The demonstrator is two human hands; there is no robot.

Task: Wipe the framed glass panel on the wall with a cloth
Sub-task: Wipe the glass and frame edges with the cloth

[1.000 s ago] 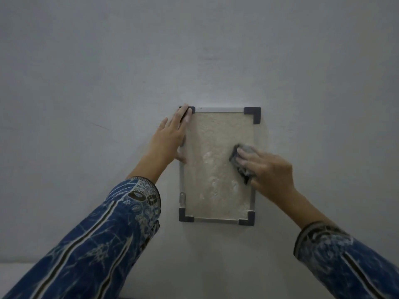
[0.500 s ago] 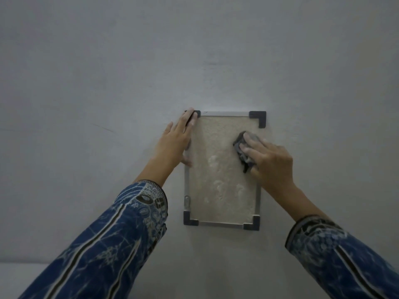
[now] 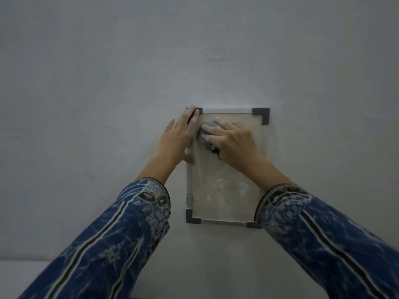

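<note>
A small framed glass panel (image 3: pixel 224 197) hangs on the grey wall, with a silver rim and dark plastic corners. White smudges show on its lower half. My right hand (image 3: pixel 232 140) presses a crumpled grey cloth (image 3: pixel 206 134) flat against the upper left of the glass. My left hand (image 3: pixel 180 137) lies flat on the panel's left edge, fingertips on the top left corner, thumb on the glass, fingers apart and holding nothing. The cloth is mostly hidden under my right fingers.
The plain grey wall (image 3: pixel 108 83) fills nearly the whole view. A pale horizontal ledge or floor strip (image 3: pixel 19 275) shows at the bottom left. My blue patterned sleeves (image 3: pixel 121 244) cover both forearms.
My right hand has slid the cloth from the right middle of the glass up and across to the upper left. My left hand stays on the left edge.
</note>
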